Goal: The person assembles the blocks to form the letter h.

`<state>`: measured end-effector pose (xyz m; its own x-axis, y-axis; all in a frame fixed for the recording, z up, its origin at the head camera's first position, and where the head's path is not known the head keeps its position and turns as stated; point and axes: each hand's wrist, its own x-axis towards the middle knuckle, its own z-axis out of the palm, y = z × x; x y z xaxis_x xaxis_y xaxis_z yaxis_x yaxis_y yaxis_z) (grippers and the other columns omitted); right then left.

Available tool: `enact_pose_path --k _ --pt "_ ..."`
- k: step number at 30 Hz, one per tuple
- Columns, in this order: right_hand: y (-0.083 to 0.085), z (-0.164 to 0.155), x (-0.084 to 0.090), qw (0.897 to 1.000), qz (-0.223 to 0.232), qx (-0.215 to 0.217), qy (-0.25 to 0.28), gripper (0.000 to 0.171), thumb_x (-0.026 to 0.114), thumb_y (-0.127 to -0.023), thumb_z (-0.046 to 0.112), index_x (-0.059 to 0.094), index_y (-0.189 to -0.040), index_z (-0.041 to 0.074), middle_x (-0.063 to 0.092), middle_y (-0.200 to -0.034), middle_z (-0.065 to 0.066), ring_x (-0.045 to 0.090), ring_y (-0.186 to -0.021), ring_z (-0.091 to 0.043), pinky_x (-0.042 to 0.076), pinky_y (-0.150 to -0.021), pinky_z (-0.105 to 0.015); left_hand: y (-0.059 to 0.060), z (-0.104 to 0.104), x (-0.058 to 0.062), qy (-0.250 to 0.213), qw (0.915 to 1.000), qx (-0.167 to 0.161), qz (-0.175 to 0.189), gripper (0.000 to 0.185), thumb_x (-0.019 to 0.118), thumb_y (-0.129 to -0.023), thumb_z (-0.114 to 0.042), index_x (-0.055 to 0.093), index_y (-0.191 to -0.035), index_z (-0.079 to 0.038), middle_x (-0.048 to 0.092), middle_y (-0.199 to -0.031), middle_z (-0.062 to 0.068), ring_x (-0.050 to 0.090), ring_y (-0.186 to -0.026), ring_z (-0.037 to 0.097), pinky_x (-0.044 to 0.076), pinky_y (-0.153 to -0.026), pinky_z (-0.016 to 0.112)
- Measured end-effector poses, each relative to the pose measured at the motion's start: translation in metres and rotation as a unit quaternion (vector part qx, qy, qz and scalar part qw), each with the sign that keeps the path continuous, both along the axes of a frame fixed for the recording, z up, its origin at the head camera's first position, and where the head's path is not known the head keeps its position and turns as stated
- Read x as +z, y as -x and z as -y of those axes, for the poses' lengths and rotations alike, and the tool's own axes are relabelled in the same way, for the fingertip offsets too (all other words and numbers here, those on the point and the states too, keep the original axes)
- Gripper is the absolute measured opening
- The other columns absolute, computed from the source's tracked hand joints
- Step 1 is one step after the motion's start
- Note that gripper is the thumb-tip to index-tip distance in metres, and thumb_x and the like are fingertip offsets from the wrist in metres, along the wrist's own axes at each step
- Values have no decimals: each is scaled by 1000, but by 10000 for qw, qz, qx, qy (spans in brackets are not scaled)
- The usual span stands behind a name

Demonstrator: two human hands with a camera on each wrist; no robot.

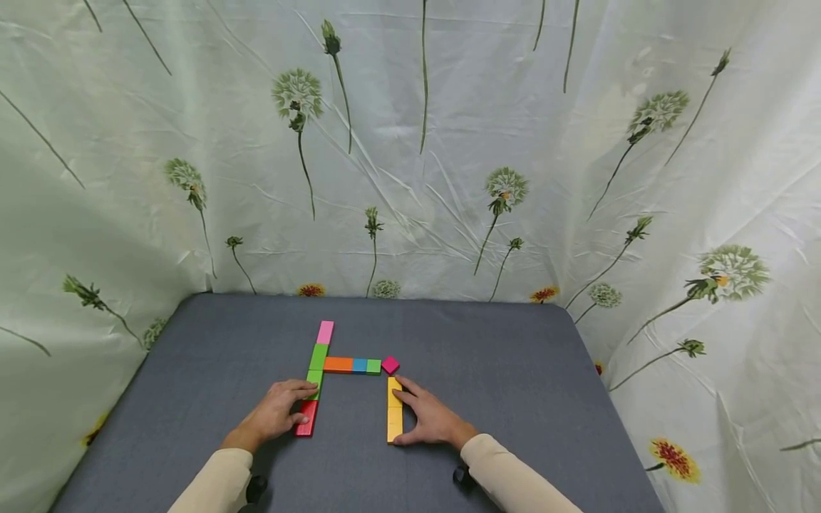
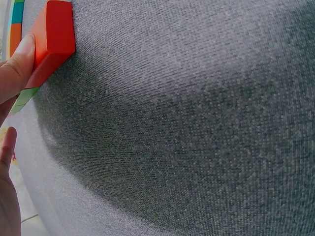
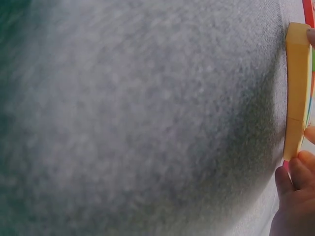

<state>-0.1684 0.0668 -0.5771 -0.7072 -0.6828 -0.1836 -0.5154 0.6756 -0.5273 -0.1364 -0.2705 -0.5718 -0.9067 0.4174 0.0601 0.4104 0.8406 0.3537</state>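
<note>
My left hand rests on the left column of blocks, its thumb on the red block and its fingertips on the green block beyond it. In the left wrist view that thumb lies on the top face of the red block. Two yellow blocks lie end to end on the right. My right hand spans them, thumb at the near end and fingers at the far end. The right wrist view shows the same yellow blocks with fingertips against their far end.
Another green block and a pink block extend the left column away from me. From it an orange block, a blue block and a small green block run right. A turned magenta block sits above the yellow pair. Grey cloth covers the table.
</note>
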Motion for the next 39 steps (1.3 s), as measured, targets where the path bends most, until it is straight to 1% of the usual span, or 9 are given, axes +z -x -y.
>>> enact_pose_path --k 4,9,14,22,27,32,34,37,39 --pt "1 3 -1 10000 38 -30 29 89 73 -77 57 41 -146 10 21 -158 -1 30 -141 -21 34 -110 -40 0 0 0 -31 10000 13 33 50 84 -71 -14 67 -115 2 64 -116 13 57 -110 34 43 -94 54" --pt "1 6 -2 9999 -61 -80 128 87 73 -77 56 43 -145 10 23 -157 0 32 -140 -20 36 -109 -39 -1 -1 1 -46 9999 92 134 51 84 -71 -13 67 -116 2 63 -117 13 57 -111 34 42 -96 54" --pt "1 7 -3 9997 -112 -125 174 87 73 -77 56 44 -145 9 24 -156 0 32 -140 -20 36 -109 -39 -1 -1 1 -36 9999 91 109 50 84 -71 -13 67 -116 2 63 -117 13 57 -111 33 42 -96 54" --pt "1 8 -4 9993 -139 -191 273 87 76 -76 53 45 -143 8 26 -155 -1 32 -140 -20 36 -109 -39 0 -1 1 3 9998 74 169 50 84 -71 -14 67 -116 1 63 -117 13 57 -111 33 42 -96 54" --pt "1 8 -3 9992 -69 -277 270 87 76 -76 54 45 -144 9 25 -156 0 32 -140 -20 36 -109 -39 0 0 0 -32 9998 88 196 50 84 -71 -13 67 -116 2 63 -117 14 57 -111 34 42 -96 55" --pt "0 9 -4 9990 -25 -313 331 87 75 -75 55 45 -144 11 25 -156 1 31 -140 -20 36 -109 -41 1 1 0 -12 9999 -7 106 50 84 -71 -14 67 -116 2 63 -117 14 57 -110 34 43 -95 55" --pt "0 8 -5 9985 -3 -324 434 87 75 -75 55 45 -144 11 24 -156 0 31 -140 -21 36 -109 -42 2 1 0 -10 9999 -84 67 50 84 -71 -14 67 -115 2 64 -116 14 58 -109 35 44 -94 54" --pt "1 4 -6 9971 4 -395 650 86 74 -78 55 44 -145 10 25 -156 -3 30 -141 -23 35 -109 -45 1 1 1 -63 9998 -147 149 48 83 -72 -12 67 -114 4 63 -116 16 58 -108 36 46 -93 53" --pt "2 0 -5 9954 15 -531 794 84 72 -80 53 43 -145 9 25 -156 -6 30 -141 -26 35 -109 -48 1 0 2 -69 9996 -166 236 46 83 -72 -10 67 -113 4 62 -116 16 59 -107 36 47 -91 52"
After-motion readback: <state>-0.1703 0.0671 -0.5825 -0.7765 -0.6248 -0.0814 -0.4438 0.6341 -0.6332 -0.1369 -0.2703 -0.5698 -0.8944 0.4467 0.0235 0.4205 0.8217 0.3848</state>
